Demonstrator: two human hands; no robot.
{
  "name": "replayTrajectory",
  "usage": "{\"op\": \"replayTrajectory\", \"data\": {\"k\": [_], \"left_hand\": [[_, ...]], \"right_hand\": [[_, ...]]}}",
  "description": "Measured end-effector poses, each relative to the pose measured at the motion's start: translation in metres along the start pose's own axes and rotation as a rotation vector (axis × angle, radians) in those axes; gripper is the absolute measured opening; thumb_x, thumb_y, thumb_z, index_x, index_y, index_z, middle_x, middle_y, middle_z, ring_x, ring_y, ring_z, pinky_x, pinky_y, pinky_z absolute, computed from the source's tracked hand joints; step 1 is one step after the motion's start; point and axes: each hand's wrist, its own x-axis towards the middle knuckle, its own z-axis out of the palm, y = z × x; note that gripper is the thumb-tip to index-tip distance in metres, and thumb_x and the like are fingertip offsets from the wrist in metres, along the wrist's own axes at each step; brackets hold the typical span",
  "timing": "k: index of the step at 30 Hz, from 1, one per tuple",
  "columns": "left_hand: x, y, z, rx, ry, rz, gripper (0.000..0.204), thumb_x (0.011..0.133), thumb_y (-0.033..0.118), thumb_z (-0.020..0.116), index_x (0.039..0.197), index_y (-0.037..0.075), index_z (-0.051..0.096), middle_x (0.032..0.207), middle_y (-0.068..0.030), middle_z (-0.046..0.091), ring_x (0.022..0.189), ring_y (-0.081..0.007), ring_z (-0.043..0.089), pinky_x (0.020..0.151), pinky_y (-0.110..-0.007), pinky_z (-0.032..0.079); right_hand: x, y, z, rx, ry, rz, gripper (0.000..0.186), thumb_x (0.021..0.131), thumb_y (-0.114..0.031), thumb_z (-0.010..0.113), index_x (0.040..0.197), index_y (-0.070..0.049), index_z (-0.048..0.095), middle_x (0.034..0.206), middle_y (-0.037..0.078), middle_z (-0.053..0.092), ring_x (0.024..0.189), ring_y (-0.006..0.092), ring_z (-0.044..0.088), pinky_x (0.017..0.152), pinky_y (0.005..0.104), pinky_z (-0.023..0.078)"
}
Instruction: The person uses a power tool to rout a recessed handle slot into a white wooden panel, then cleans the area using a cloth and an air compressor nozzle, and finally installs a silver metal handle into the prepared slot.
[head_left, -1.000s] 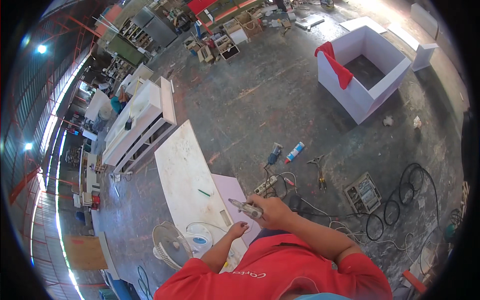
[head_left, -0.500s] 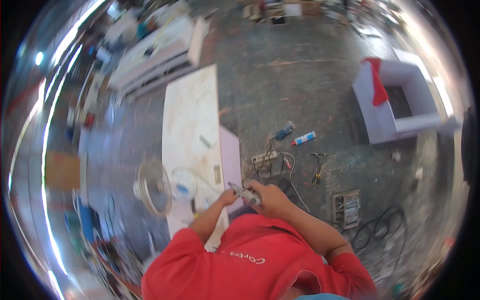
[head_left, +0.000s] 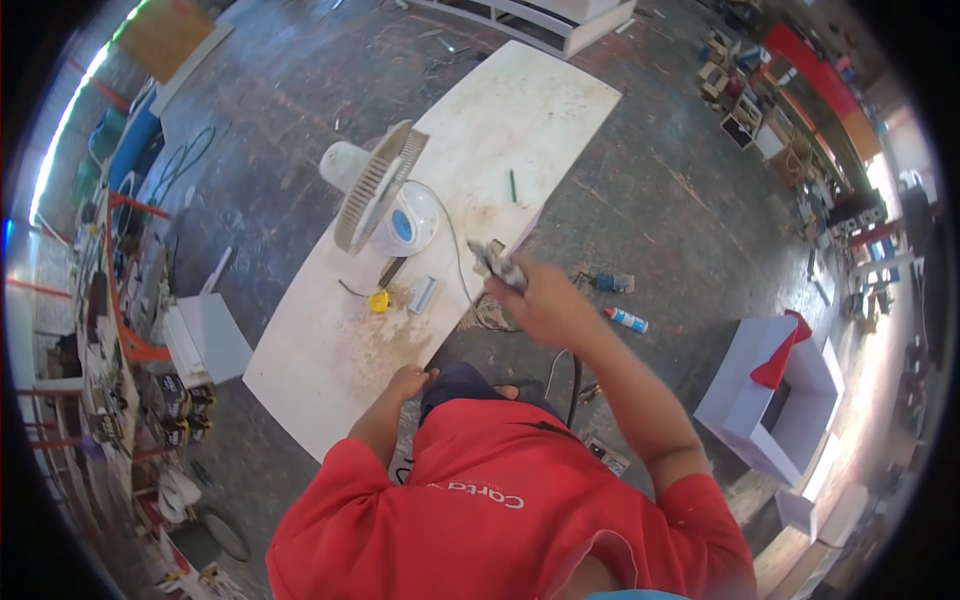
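Note:
My right hand is closed around a grey metal hand tool, raised over the right edge of a long white board. The tool's exact kind is too blurred to tell. My left hand is low at the board's near right edge, fingers curled together; what they hold, if anything, is hidden. On the board stand a fan with a round white base, a yellow tape measure, a small grey block and a thin green stick.
On the floor to the right lie a blue power tool and a blue-and-white tube. Farther right stands an open white box with a red cloth over its edge. A dark hose runs below my right forearm.
My view has turned, so the board now slants across it. My right hand has moved the tool away from my left hand, up over the board's edge. My left hand is now lower.

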Motion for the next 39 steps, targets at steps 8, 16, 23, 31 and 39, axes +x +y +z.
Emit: {"op": "replayTrajectory", "data": {"k": [8,16,23,31,39], "left_hand": [[-0.053,-0.166,0.011,-0.213,0.059,-0.167,0.051,0.092,0.042,0.066,0.120,0.001,0.074,0.115,-0.0234,0.074,0.112,-0.0373,0.071,0.100,-0.044,0.054],[-0.065,-0.285,0.001,-0.581,0.152,-0.345,0.051,0.094,0.038,0.067,0.124,-0.003,0.072,0.117,-0.0266,0.073,0.114,-0.0379,0.070,0.101,-0.044,0.053],[-0.065,-0.319,0.012,-0.764,0.211,-0.400,0.047,0.097,0.031,0.066,0.128,-0.004,0.068,0.110,-0.0181,0.075,0.098,-0.0276,0.071,0.083,-0.040,0.055],[-0.050,-0.281,0.026,-0.859,0.147,-0.407,0.047,0.096,0.032,0.068,0.127,-0.003,0.069,0.113,-0.0195,0.075,0.096,-0.0273,0.073,0.086,-0.040,0.057],[-0.045,-0.262,0.030,-1.082,0.177,-0.413,0.044,0.098,0.030,0.066,0.129,-0.002,0.068,0.110,-0.0158,0.074,0.096,-0.0220,0.071,0.086,-0.036,0.056]], "right_hand": [[0.254,-0.098,0.059,-0.322,-0.300,0.196,0.056,0.103,-0.052,0.054,0.099,0.002,0.067,0.064,0.011,0.058,0.045,0.0249,0.057,0.045,0.0412,0.048],[0.331,-0.165,0.084,-0.503,-0.516,0.401,0.047,0.102,-0.047,0.053,0.095,-0.001,0.064,0.058,0.004,0.045,0.041,0.0195,0.049,0.041,0.0380,0.046],[0.339,-0.209,0.105,-0.777,-0.665,0.482,0.047,0.103,-0.043,0.053,0.092,0.001,0.063,0.057,0.006,0.047,0.043,0.0233,0.054,0.042,0.0401,0.048],[0.380,-0.217,0.200,-1.053,-0.934,0.319,0.041,0.100,-0.033,0.051,0.076,-0.001,0.061,0.057,0.011,0.054,0.046,0.0277,0.060,0.050,0.0453,0.053],[0.416,-0.209,0.284,-1.010,-0.947,0.512,0.027,0.092,-0.018,0.059,0.104,0.000,0.076,0.090,0.020,0.074,0.079,0.0287,0.072,0.073,0.0517,0.055]]}}
